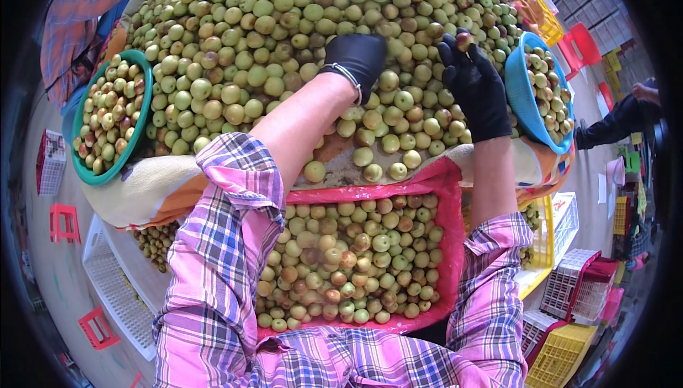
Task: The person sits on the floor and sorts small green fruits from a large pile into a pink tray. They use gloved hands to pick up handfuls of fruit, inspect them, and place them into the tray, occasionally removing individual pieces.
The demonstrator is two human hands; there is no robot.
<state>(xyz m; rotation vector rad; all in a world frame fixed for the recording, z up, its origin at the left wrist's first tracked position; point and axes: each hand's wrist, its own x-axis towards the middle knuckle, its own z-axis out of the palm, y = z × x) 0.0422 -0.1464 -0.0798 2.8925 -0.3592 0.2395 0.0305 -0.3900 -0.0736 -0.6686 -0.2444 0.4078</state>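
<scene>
A big heap of round green and brownish fruits [277, 39], which look like jujubes, spreads in front of me. My left hand [356, 66], in a black glove, reaches down onto the heap; its fingers are turned away and hidden. My right hand [478, 96], gloved in black too, is raised over the heap's right side. Its fingertips pinch a reddish-brown jujube [463, 41]. Below my hands, between my forearms, a crate with a pink-red lining [449, 260] holds many more jujubes.
A green basin [147, 96] of browner jujubes stands at left, a blue basin [518, 93] at right. Cloth [153, 182] covers the heap's near edge. Crates [117, 281] and red stools [65, 223] stand on the floor. Another person's checked sleeve [82, 18] shows at upper left.
</scene>
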